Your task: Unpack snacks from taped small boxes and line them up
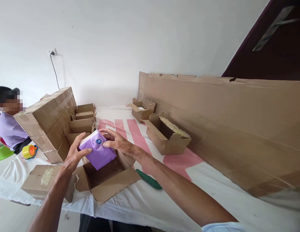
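Above the box, left hand and right hand grasp the pack at opposite sides; judged light, soft, slick-filmed, best held by both ends.

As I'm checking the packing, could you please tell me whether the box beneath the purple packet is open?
Open: the box has flaps folded outward, and its inside shows below the purple packet.
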`<action>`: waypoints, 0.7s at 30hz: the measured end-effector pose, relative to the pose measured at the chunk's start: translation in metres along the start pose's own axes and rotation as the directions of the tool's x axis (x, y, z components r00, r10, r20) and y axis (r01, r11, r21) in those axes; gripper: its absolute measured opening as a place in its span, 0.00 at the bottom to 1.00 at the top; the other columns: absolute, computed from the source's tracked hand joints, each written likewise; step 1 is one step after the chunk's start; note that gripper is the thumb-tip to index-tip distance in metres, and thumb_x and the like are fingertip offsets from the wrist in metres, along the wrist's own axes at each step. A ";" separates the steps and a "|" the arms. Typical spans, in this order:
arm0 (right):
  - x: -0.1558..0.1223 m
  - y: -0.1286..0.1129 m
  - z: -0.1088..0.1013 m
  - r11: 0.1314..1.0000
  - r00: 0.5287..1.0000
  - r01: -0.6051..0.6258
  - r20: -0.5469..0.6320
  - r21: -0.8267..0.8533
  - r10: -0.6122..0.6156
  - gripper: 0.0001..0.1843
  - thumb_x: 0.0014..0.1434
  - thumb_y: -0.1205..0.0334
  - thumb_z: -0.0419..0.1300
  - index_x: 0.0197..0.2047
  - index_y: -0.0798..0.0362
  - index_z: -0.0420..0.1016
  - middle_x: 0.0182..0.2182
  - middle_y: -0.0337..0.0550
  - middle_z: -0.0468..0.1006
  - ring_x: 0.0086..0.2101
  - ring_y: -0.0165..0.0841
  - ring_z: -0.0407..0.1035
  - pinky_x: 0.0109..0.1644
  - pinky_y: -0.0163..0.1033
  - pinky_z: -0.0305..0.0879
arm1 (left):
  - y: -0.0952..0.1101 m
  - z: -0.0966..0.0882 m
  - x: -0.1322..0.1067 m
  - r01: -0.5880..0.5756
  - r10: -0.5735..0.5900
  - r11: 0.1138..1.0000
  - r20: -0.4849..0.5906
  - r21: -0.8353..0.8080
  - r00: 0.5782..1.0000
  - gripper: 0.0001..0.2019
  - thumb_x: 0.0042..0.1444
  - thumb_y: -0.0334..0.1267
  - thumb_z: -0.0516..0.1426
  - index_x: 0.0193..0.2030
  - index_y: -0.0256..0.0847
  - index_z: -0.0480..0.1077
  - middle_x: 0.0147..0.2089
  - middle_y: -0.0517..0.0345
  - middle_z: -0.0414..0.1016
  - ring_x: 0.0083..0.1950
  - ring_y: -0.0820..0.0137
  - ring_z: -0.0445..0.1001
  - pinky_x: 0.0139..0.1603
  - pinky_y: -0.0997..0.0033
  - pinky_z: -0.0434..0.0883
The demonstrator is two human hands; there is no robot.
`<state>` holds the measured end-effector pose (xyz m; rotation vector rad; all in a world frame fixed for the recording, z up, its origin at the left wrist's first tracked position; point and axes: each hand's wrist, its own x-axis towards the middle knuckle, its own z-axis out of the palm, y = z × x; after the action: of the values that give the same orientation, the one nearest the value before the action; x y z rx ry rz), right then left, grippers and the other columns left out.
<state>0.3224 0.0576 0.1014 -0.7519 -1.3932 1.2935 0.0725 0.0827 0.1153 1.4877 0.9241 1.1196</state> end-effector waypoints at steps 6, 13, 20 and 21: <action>0.010 0.030 0.010 0.987 0.982 0.115 -0.166 0.112 -0.095 0.38 0.59 0.39 0.72 0.67 0.40 0.68 0.61 0.44 0.79 0.53 0.43 0.77 0.48 0.45 0.79 | -0.005 0.020 0.021 -0.081 0.045 0.963 -0.143 -0.258 0.989 0.34 0.43 0.54 0.76 0.51 0.40 0.71 0.45 0.54 0.78 0.42 0.62 0.79 0.41 0.61 0.81; 0.061 0.050 -0.012 0.979 0.893 0.206 -0.408 -0.004 -0.189 0.35 0.57 0.41 0.71 0.64 0.44 0.71 0.56 0.46 0.82 0.53 0.44 0.77 0.56 0.48 0.76 | -0.021 0.002 0.055 -0.007 0.006 0.999 0.055 0.032 0.998 0.36 0.50 0.54 0.73 0.61 0.42 0.70 0.57 0.45 0.78 0.54 0.55 0.79 0.43 0.63 0.79; 0.098 0.074 -0.046 0.987 0.922 0.142 -0.351 -0.077 -0.161 0.29 0.59 0.42 0.68 0.59 0.46 0.79 0.53 0.45 0.82 0.49 0.40 0.75 0.52 0.47 0.77 | -0.052 -0.020 0.106 0.127 -0.174 0.977 0.298 0.171 0.939 0.32 0.51 0.50 0.74 0.60 0.44 0.75 0.53 0.48 0.80 0.45 0.64 0.79 0.41 0.66 0.76; 0.098 0.078 -0.048 0.989 0.930 0.130 -0.338 -0.075 -0.148 0.29 0.60 0.41 0.67 0.60 0.45 0.78 0.52 0.45 0.82 0.47 0.39 0.75 0.49 0.47 0.78 | -0.058 -0.021 0.109 0.137 -0.183 0.977 0.316 0.164 0.931 0.32 0.50 0.49 0.74 0.60 0.44 0.75 0.53 0.48 0.80 0.44 0.64 0.78 0.41 0.66 0.76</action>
<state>0.3267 0.1799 0.0465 -0.8522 -1.1765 0.9648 0.0825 0.2027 0.0795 1.6206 0.8824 0.6704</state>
